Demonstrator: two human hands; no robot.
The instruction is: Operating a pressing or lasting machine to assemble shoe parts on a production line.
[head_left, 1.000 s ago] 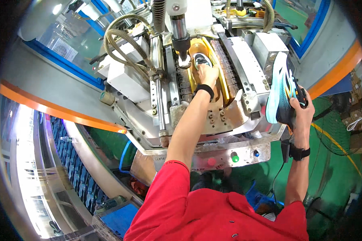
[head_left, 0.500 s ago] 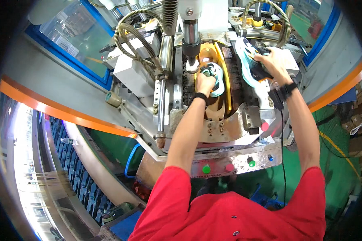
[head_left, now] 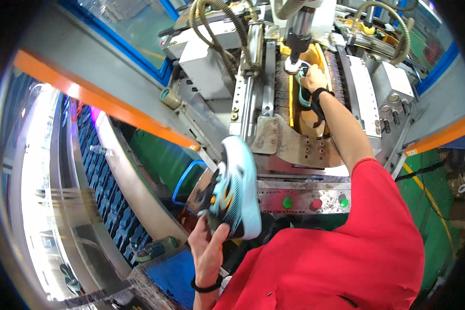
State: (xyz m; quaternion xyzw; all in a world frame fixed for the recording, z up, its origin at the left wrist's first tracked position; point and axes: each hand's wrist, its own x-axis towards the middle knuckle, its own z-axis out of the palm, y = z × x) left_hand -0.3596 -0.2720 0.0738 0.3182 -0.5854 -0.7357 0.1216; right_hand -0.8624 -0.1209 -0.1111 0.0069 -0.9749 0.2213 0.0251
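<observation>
My left hand [head_left: 207, 253] is closed on the heel end of a light-blue and white sneaker [head_left: 241, 181]. It holds the sneaker up in front of my body, toe pointing away and sole to the right. Across the machine, my right hand [head_left: 314, 80] reaches into the yellow-lined cradle [head_left: 321, 58]. Its fingers close around the upper part of a second sneaker [head_left: 304, 97], teal and dark, that sits in the cradle. My fingers hide part of that shoe. Just left of it, the round white pad of the vertical press rod [head_left: 298, 39] comes down close beside my fingertips.
A metal control panel with a green button [head_left: 287, 202] and a red button [head_left: 315, 204] fronts the machine. On the left runs a conveyor with a blue ridged belt [head_left: 106, 191], a clear bottle [head_left: 99, 150] on its edge. An orange-edged frame [head_left: 113, 116] borders the machine.
My left hand has left the cradle and come back to the lower left with a sneaker. My right hand has moved from the machine's right side into the cradle. The view has shifted.
</observation>
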